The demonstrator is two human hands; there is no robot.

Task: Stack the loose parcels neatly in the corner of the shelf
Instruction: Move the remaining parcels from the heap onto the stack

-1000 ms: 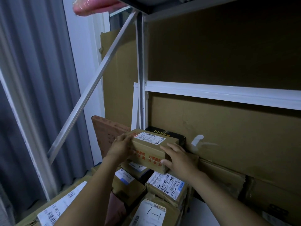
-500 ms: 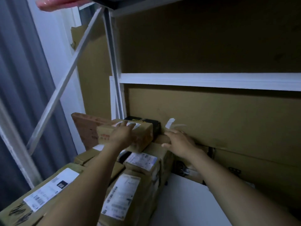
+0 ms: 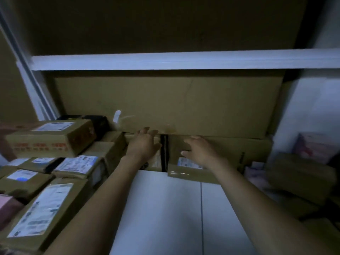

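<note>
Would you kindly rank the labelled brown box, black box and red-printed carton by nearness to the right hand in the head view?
1. Labelled brown box, at the right hand.
2. Black box, back left.
3. Red-printed brown carton, far left.

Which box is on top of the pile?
The brown box with red printing along its side, at the left. It sits on top; the other labelled parcels lie lower.

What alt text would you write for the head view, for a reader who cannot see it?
A person's left hand and right hand reach to two cardboard parcels standing at the back of a white shelf; labelled parcels are stacked in the left corner.
</note>
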